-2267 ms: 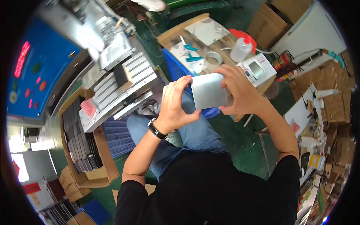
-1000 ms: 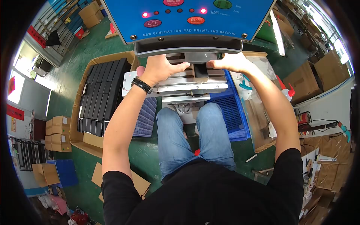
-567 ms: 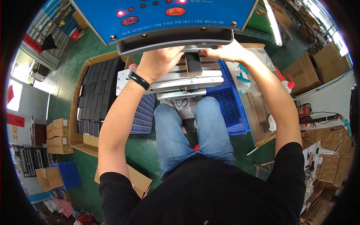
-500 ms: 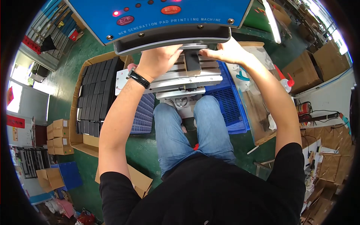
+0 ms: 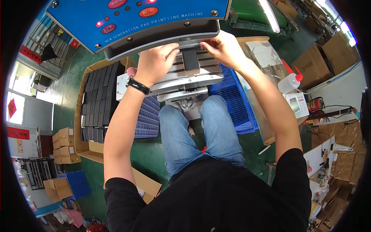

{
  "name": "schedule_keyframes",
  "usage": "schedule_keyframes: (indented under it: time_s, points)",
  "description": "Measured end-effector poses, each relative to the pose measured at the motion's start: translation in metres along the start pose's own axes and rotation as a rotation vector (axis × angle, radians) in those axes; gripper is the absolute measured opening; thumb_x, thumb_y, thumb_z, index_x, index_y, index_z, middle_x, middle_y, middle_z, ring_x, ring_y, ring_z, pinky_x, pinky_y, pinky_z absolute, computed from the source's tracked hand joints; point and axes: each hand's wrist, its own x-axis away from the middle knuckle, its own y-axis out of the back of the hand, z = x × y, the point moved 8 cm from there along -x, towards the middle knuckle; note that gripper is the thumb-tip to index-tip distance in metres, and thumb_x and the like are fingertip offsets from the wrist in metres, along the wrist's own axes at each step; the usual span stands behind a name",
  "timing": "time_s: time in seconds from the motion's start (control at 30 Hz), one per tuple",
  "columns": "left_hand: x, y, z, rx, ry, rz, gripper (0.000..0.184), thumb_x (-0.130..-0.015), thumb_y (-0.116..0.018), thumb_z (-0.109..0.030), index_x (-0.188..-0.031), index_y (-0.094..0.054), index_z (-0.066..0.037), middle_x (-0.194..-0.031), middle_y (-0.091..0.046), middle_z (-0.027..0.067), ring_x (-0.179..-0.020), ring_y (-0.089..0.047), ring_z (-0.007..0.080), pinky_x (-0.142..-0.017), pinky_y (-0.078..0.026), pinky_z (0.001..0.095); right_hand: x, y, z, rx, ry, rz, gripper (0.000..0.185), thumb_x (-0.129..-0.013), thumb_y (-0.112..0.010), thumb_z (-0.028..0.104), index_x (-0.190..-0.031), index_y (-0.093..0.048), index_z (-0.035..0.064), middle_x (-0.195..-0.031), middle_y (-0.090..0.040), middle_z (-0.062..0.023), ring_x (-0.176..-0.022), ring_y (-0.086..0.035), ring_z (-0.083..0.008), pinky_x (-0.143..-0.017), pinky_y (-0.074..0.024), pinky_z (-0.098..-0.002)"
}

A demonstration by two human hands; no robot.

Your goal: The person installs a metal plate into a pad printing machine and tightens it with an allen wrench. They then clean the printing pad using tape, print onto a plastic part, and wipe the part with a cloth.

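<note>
A black rectangular block (image 5: 191,60) lies on the slotted metal bed (image 5: 208,70) beneath the blue pad printing machine (image 5: 162,19). My left hand (image 5: 156,62), with a watch on its wrist, is to the left of the block. Its thumb and fingers are apart and hold nothing. To the right of the block is my right hand (image 5: 225,49), its thumb stretched toward the block and its fingers loosely bent. A small gap separates it from the block. The machine's lower housing overhangs the block's far end.
On the left, a cardboard box (image 5: 78,133) holds rows of black boxes, with a blue-purple crate (image 5: 148,120) beside it. A blue basket (image 5: 234,102) stands right of my knees. A squeeze bottle (image 5: 288,83) with a red top stands on the right-hand table (image 5: 255,87).
Both hands have drawn slightly away from the block's sides, where the fingertips were close against it. The view has turned a little, so the machine appears farther left.
</note>
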Motion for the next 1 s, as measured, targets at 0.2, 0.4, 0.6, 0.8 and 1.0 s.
schedule_keyframes:
  time_s: [0.2,0.4,0.6,0.8,1.0]
  points:
    - [0.001,-0.010,0.004,-0.033,0.058,0.061,0.013,-0.093,-0.075,-0.014,-0.102,-0.083,-0.010,-0.102,-0.083,0.0043,-0.061,-0.065,0.0183,-0.060,-0.053,0.0291,0.006,-0.002,-0.007,0.068,0.021,0.051,0.007,-0.089,-0.077,0.009,-0.092,-0.074,0.0031,-0.086,-0.065,-0.0061,-0.067,-0.064,-0.0218,-0.063,-0.0533,-0.0318]
    - [-0.003,-0.014,0.017,-0.004,0.222,0.122,0.013,-0.094,-0.073,-0.015,-0.102,-0.083,-0.010,-0.104,-0.083,0.0036,-0.061,-0.066,0.0207,-0.060,-0.053,0.0303,-0.003,-0.008,-0.007,0.089,0.101,0.033,0.008,-0.087,-0.076,0.007,-0.093,-0.073,0.0035,-0.088,-0.066,-0.0067,-0.067,-0.065,-0.0237,-0.063,-0.0546,-0.0324]
    - [-0.008,-0.019,0.008,0.000,-0.008,0.040,0.014,-0.095,-0.072,-0.017,-0.101,-0.084,-0.011,-0.091,-0.081,0.0013,-0.056,-0.063,0.0199,-0.055,-0.050,0.0285,0.005,-0.013,-0.008,0.187,0.178,0.061,0.009,-0.087,-0.075,0.006,-0.094,-0.070,0.0040,-0.089,-0.066,-0.0066,-0.067,-0.065,-0.0244,-0.063,-0.0550,-0.0322]
    - [-0.005,-0.012,0.017,-0.129,-0.123,-0.040,0.014,-0.095,-0.073,-0.017,-0.100,-0.084,-0.011,-0.079,-0.077,-0.0025,-0.053,-0.059,0.0169,-0.052,-0.045,0.0267,-0.010,-0.024,-0.004,0.217,0.235,0.044,0.009,-0.086,-0.075,0.005,-0.094,-0.070,0.0047,-0.089,-0.066,-0.0065,-0.068,-0.066,-0.0245,-0.063,-0.0552,-0.0321]
    - [-0.001,-0.021,0.018,-0.172,-0.011,-0.028,0.013,-0.094,-0.074,-0.016,-0.099,-0.084,-0.010,-0.075,-0.075,-0.0050,-0.051,-0.055,0.0138,-0.050,-0.042,0.0259,-0.004,-0.019,-0.013,0.217,0.107,0.054,0.008,-0.085,-0.076,0.005,-0.092,-0.071,0.0049,-0.088,-0.069,-0.0065,-0.068,-0.067,-0.0245,-0.063,-0.0550,-0.0316]
